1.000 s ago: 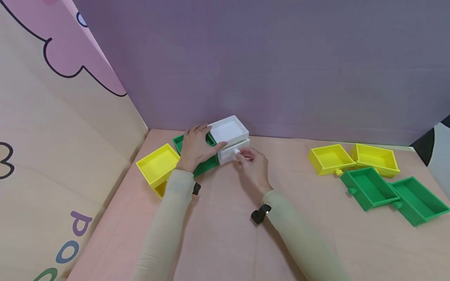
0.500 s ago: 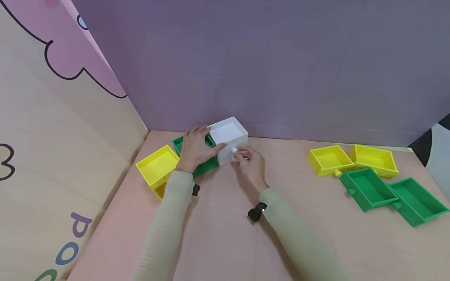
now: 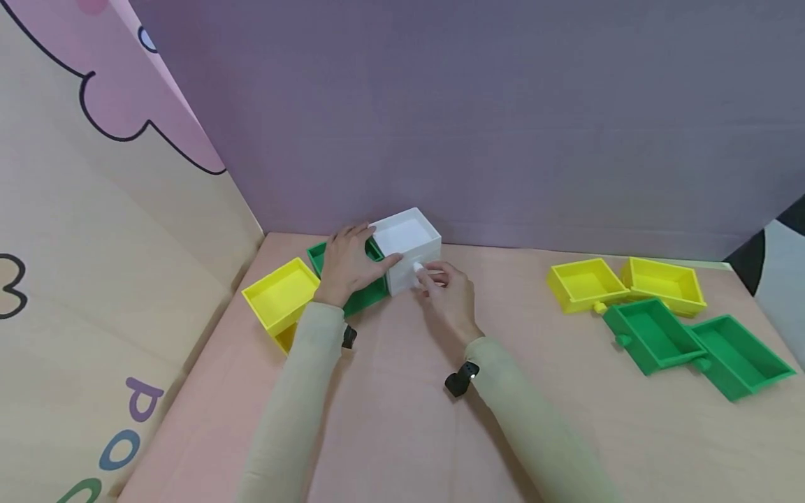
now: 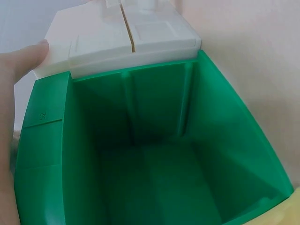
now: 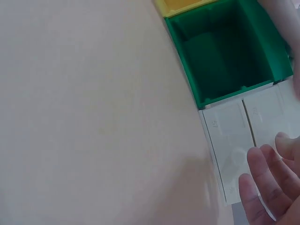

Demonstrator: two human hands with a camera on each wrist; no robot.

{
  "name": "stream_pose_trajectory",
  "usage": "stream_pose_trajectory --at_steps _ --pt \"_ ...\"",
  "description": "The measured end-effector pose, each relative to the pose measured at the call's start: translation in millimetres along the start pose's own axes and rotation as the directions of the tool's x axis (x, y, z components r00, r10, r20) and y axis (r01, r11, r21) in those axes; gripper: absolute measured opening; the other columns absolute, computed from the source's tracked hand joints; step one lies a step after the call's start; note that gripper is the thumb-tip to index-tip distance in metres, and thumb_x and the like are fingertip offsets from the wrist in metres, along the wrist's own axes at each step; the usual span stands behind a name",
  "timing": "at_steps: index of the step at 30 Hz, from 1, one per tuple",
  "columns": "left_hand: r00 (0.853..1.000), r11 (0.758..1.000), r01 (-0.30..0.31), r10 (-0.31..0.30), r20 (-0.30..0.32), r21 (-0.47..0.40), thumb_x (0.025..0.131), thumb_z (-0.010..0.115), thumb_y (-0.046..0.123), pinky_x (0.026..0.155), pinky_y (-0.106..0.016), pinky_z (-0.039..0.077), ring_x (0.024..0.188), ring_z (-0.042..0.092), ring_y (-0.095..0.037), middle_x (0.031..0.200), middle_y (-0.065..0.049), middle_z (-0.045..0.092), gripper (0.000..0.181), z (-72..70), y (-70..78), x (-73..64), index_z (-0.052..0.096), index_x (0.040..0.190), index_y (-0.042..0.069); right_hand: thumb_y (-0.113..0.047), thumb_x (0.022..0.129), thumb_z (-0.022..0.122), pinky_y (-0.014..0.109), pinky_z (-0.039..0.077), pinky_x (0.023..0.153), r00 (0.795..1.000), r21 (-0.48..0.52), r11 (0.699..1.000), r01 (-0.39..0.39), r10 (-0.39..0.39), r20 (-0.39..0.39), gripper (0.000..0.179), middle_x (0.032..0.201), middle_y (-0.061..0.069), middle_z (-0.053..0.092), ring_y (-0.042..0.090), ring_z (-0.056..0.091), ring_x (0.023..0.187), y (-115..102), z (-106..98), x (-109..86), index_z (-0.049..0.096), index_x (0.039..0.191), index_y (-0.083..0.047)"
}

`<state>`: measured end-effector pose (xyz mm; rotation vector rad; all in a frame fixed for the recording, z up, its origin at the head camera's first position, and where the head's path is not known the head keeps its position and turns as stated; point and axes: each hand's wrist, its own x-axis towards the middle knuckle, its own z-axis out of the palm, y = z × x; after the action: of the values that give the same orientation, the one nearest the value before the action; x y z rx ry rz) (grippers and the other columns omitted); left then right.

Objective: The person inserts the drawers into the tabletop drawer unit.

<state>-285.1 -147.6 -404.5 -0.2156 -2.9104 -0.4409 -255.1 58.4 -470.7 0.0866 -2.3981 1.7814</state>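
Against green box [image 3: 367, 300], white unit [image 3: 409, 244] facing person [image 3: 534, 419], long edges aslant

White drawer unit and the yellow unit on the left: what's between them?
The green unit: the right wrist view shows it between the white unit and the yellow unit. In the head view, the left hand partly covers it.

Left hand [image 3: 355, 269] over middle case [image 3: 366, 298]; end case [image 3: 281, 292] left of it, knobbed case [image 3: 407, 235] just right. Right hand [image 3: 451, 299] at knobbed case's front, knob [image 3: 418, 267] at its fingertips. Well right of right hand: back drawer pair [image 3: 587, 285], front drawer pair [image 3: 653, 334] before it.
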Motion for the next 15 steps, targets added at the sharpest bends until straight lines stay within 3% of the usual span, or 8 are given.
stream_pose_trajectory --at_steps 5,11,15 --pt "1.000 1.000 -0.010 0.009 -0.022 -0.016 0.092 0.057 0.077 0.130 -0.056 0.030 0.153 0.045 -0.034 0.164 -0.011 0.052 0.092 1.3 0.7 1.3 0.055 0.156 0.012 -0.019 0.101 0.075 0.019 0.058 0.064 1.000 -0.037 0.999 0.010 -0.010 0.008 0.031 0.111 0.019 0.081 0.037 0.080 0.087 -3 -10 -8.6 0.071 0.128 -0.004" --pt "0.992 0.990 -0.060 0.046 -0.114 -0.126 0.095 0.067 0.063 0.122 -0.053 0.045 0.146 0.054 -0.034 0.158 -0.012 0.058 0.079 -4.5 -0.7 -8.8 0.059 0.152 0.010 -0.022 0.102 0.072 0.025 0.063 0.074 1.000 -0.048 0.999 -0.002 0.003 0.015 0.032 0.115 0.017 0.080 0.037 0.081 0.089 -8 -28 -27.1 0.071 0.128 -0.003" --pt "0.995 0.979 -0.061 0.044 -0.091 -0.195 0.097 0.066 0.056 0.119 -0.053 0.047 0.146 0.055 -0.034 0.157 -0.012 0.058 0.072 -13.7 0.9 -14.7 0.058 0.152 0.010 -0.019 0.102 0.070 0.022 0.062 0.076 1.000 -0.024 1.000 -0.016 0.016 0.010 0.032 0.116 0.018 0.079 0.038 0.080 0.091 -11 -51 -39.0 0.071 0.129 -0.002"
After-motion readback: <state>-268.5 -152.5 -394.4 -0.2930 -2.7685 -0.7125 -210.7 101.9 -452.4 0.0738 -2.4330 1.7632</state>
